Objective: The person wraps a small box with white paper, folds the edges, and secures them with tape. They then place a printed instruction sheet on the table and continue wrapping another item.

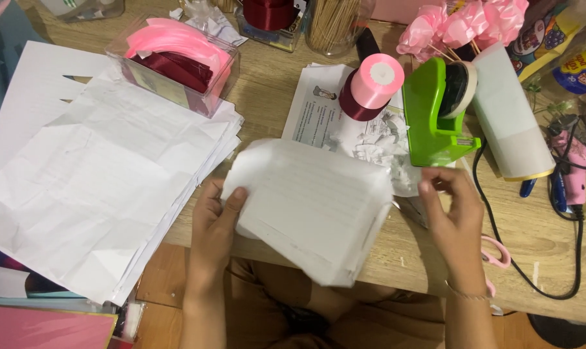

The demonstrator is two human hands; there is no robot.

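My left hand [214,223] grips the left edge of a folded bundle of white paper [309,207], thumb on top, over the front edge of the wooden table [267,84]. My right hand [453,207] hovers just right of the bundle with fingers curled; it seems to pinch something small, but I cannot make it out. A green tape dispenser [432,119] stands just beyond my right hand.
A wide stack of white sheets [99,174] covers the left. Behind it sits a clear box of pink and dark red ribbon [176,58]. Pink and maroon ribbon spools [370,87], a white roll [510,116], pink bows [461,26], pink scissors [497,252] and a black cable [500,232] crowd the right.
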